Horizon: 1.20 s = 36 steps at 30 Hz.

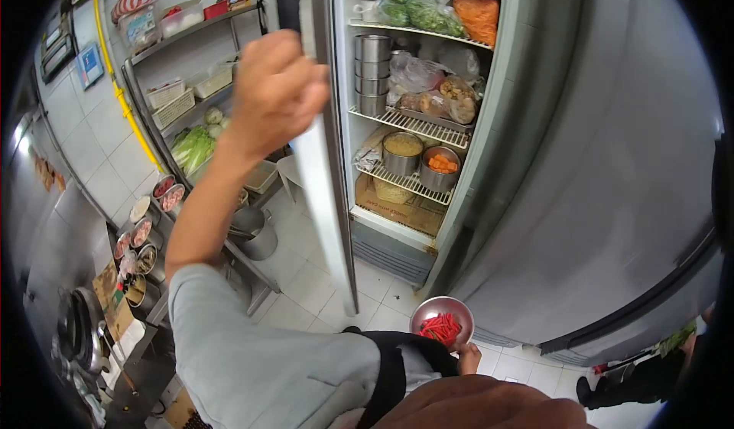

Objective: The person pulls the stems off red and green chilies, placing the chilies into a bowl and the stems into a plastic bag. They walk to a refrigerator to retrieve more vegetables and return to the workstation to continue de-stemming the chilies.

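Note:
My left hand (279,85) is raised, its fingers curled closed at the edge of the open refrigerator door (325,222). What lies inside the fist is partly hidden. Low in front of me, my right hand (469,359) grips the rim of a steel bowl (422,314) that holds red chillies (440,327). Inside the refrigerator, bagged green vegetables (420,12) and an orange bag (475,17) share an upper shelf. Below are stacked steel containers (372,69) and plastic-bagged food (436,92). Lower still, a pot (403,152) stands beside a pot of orange pieces (441,163).
Left of the door stands a metal rack (195,27) with baskets and a leafy cabbage (193,150). Several food containers (141,232) line the counter near dark pans (80,326). A large steel cabinet (612,161) rises on the right. Another person's dark shoe (587,392) shows at lower right.

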Each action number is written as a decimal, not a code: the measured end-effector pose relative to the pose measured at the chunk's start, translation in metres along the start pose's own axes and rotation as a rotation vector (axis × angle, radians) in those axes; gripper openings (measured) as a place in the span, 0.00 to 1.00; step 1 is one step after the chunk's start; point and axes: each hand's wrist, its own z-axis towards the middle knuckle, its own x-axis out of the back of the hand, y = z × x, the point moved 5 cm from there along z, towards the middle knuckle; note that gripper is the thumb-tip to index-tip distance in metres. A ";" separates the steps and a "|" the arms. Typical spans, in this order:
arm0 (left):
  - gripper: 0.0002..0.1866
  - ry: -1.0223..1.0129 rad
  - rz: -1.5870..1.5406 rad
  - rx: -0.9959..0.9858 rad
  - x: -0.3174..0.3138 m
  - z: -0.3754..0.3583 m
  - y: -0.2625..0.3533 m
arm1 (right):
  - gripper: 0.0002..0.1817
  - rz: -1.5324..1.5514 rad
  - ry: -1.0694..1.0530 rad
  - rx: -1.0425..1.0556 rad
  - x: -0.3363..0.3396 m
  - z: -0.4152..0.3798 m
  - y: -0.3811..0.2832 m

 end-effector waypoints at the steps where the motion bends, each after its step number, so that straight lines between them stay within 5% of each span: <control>1: 0.09 -0.048 0.024 0.091 0.018 -0.015 -0.015 | 0.03 0.045 -0.011 -0.101 -0.003 0.013 0.009; 7: 0.05 -0.088 0.115 0.270 0.091 -0.087 -0.074 | 0.04 -0.099 -0.341 -0.097 -0.097 0.047 -0.029; 9: 0.11 -0.054 0.346 0.391 0.112 -0.109 -0.071 | 0.04 -0.173 -0.437 -0.087 -0.142 0.041 -0.041; 11: 0.18 -0.082 0.248 0.426 0.125 -0.151 -0.056 | 0.04 -0.203 -0.475 -0.068 -0.183 0.037 -0.045; 13: 0.18 -0.256 -0.012 0.645 0.120 -0.205 -0.024 | 0.04 -0.193 -0.653 -0.060 -0.231 0.021 -0.048; 15: 0.28 -0.598 -0.398 1.067 0.100 -0.269 0.009 | 0.03 -0.162 -0.755 -0.092 -0.276 0.009 -0.043; 17: 0.35 -0.906 -0.519 1.186 0.080 -0.375 0.051 | 0.03 -0.170 -0.839 -0.124 -0.318 -0.001 -0.032; 19: 0.35 -0.677 -1.084 1.451 0.069 -0.411 0.079 | 0.03 -0.236 -0.965 -0.151 -0.360 -0.008 -0.020; 21: 0.31 -0.310 -1.128 1.826 0.078 -0.462 0.095 | 0.04 -0.294 -1.007 -0.183 -0.398 -0.032 -0.015; 22: 0.31 -0.299 -1.126 1.822 0.084 -0.474 0.088 | 0.05 -0.317 -1.065 -0.198 -0.414 -0.033 -0.003; 24: 0.27 -0.197 -0.888 1.996 0.114 -0.505 0.080 | 0.06 -0.405 -1.122 -0.137 -0.449 -0.052 -0.013; 26: 0.27 -0.350 -0.622 2.055 0.150 -0.547 0.060 | 0.09 -0.434 -1.341 0.080 -0.484 -0.062 -0.010; 28: 0.29 -0.292 -0.587 2.122 0.186 -0.558 0.035 | 0.13 -0.549 -1.247 0.220 -0.516 -0.060 -0.013; 29: 0.28 -0.456 -0.144 1.920 0.210 -0.570 0.021 | 0.22 -0.694 -1.164 0.504 -0.531 -0.045 -0.011; 30: 0.28 -0.392 -0.361 2.034 0.223 -0.593 0.009 | 0.32 -0.612 -1.028 0.693 -0.544 -0.061 -0.026; 31: 0.25 -0.314 -0.182 2.035 0.241 -0.580 -0.008 | 0.39 -0.419 -1.042 0.647 -0.557 -0.073 -0.034; 36: 0.23 0.175 0.020 2.231 0.274 -0.703 -0.072 | 0.45 -0.528 -1.087 0.874 -0.585 -0.115 -0.037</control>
